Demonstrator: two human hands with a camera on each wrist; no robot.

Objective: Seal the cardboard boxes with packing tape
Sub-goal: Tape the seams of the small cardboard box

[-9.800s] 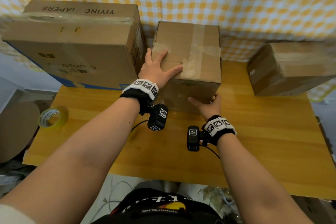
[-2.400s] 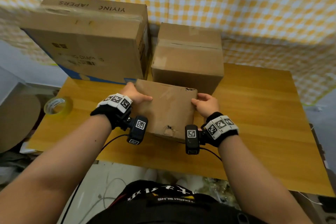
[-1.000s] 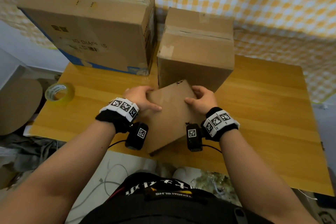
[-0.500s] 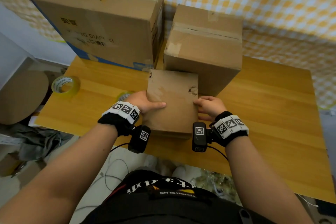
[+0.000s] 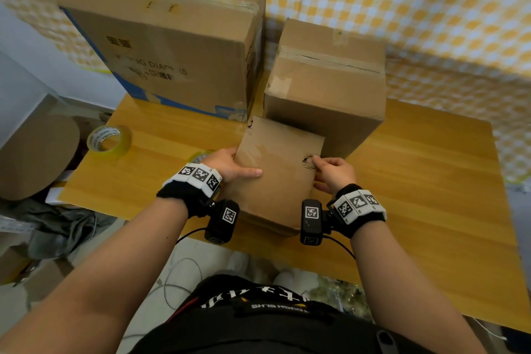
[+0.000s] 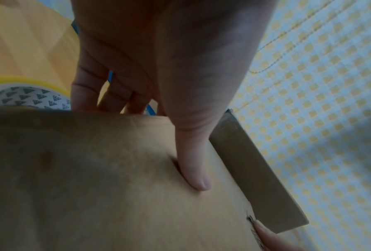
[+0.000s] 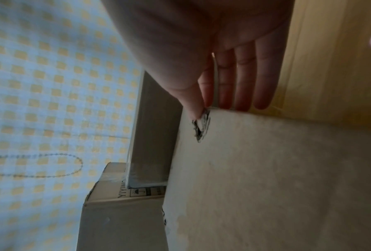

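Note:
A small brown cardboard box [image 5: 275, 178] with a torn hole near its right edge stands on the wooden table [image 5: 416, 195] in front of me. My left hand [image 5: 238, 165] grips its left side with the thumb [image 6: 194, 171] pressed flat on the top face [image 6: 115, 186]. My right hand [image 5: 330, 172] holds the right side. Its thumb sits at the tear [image 7: 200, 125] and its fingers [image 7: 244, 81] run down the side wall. A yellow-rimmed tape roll [image 5: 107, 141] lies on the table at the left. A second roll [image 6: 25, 91] lies just beyond my left fingers.
A large printed box [image 5: 172, 46] stands at the back left. A medium box [image 5: 327, 86] with tape across its top stands directly behind the small one. A yellow checked cloth [image 5: 431, 8] hangs behind. The table's right half is bare wood.
The small box, tilted diagonally a second ago, now sits square between my hands. Earlier I brought it from the back right to the front.

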